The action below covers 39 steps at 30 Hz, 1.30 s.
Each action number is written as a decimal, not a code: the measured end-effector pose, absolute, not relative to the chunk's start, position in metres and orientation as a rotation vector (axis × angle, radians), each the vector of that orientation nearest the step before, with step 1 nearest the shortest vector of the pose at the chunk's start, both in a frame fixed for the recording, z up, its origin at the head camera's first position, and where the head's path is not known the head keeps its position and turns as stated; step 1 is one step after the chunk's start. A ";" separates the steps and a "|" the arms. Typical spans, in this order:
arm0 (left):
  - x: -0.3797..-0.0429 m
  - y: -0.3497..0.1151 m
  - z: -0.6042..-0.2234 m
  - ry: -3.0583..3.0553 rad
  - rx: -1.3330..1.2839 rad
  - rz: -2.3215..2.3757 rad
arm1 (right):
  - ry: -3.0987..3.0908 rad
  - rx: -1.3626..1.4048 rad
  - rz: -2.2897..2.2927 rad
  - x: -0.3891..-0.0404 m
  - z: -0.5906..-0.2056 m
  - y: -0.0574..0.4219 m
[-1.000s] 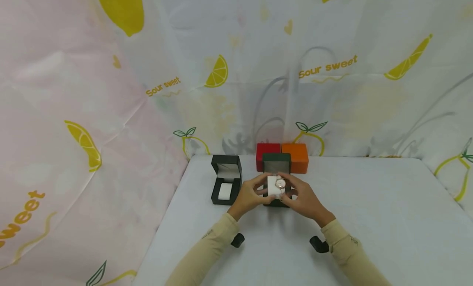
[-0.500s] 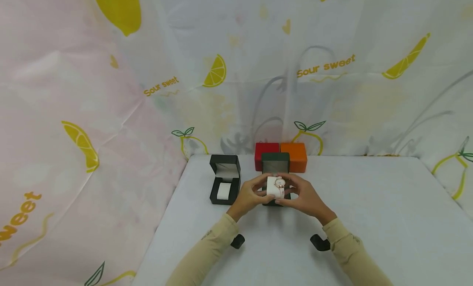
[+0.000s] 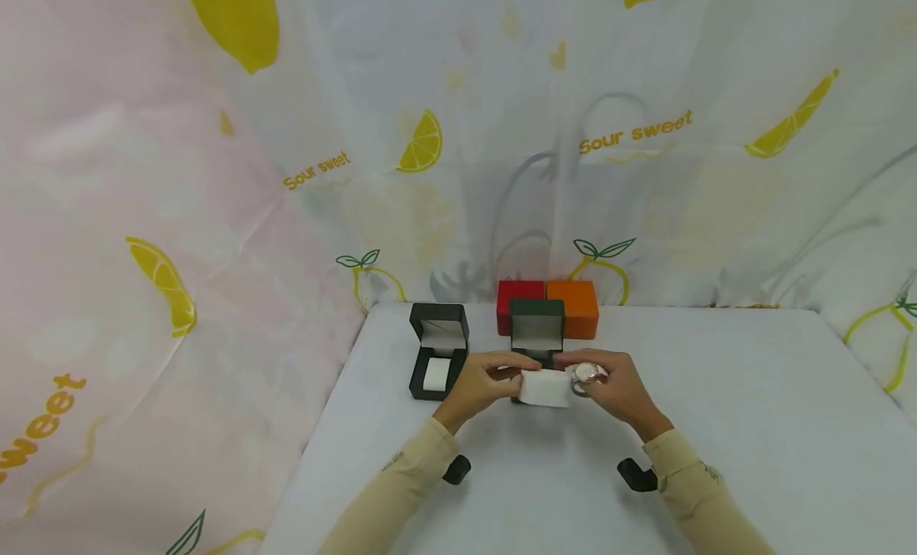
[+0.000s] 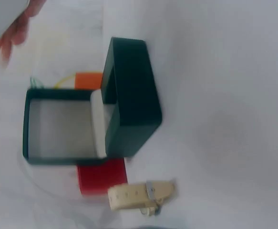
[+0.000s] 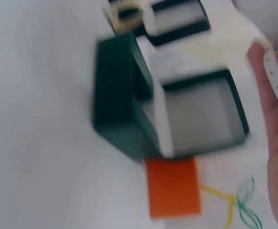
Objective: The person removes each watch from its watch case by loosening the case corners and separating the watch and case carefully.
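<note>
Box (image 3: 438,311) w/ pillow (image 3: 436,373); watch (image 3: 585,372) in hand (image 3: 620,386)

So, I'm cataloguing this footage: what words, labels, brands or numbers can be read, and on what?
"Sour sweet": printed cloth, left of centre.
"Sour sweet": same cloth, right of centre.
"weet": same cloth, far left, cut off by the picture's edge.
Watch dial: too small to read.
Marks on sleeves: too small to read.

The white cushion (image 3: 546,389), a plain block, is held sideways by the left hand (image 3: 485,382). The watch (image 3: 586,372), with round pale dial and white strap, is just beside it, held by the right hand (image 3: 618,385).
</note>
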<state>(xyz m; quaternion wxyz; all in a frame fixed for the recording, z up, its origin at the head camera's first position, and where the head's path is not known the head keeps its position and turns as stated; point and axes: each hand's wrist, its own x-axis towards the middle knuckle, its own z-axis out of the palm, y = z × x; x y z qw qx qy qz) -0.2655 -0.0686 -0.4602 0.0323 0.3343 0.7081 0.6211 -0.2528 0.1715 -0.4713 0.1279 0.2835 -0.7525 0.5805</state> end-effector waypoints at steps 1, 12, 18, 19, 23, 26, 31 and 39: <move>-0.260 -0.066 -0.456 2.221 1.071 1.909 | -2.230 0.789 1.662 -0.251 -0.475 0.170; -0.250 -0.048 -0.494 2.218 1.272 1.679 | -2.327 0.476 1.717 -0.251 -0.512 0.153; -0.266 -0.048 -0.502 2.257 1.349 1.576 | -2.353 0.468 1.655 -0.256 -0.508 0.152; -0.267 -0.048 -0.502 2.264 1.350 1.560 | -2.352 0.466 1.652 -0.256 -0.507 0.152; -0.268 -0.046 -0.503 2.344 1.354 1.470 | -2.354 0.445 1.647 -0.256 -0.505 0.148; -0.269 -0.046 -0.504 2.390 1.337 1.438 | -2.363 0.418 1.684 -0.254 -0.504 0.146; -0.270 -0.046 -0.504 2.381 1.317 1.449 | -2.372 0.368 1.767 -0.250 -0.503 0.148; -0.278 -0.052 -0.510 2.319 1.081 1.611 | -2.423 0.156 1.691 -0.255 -0.505 0.157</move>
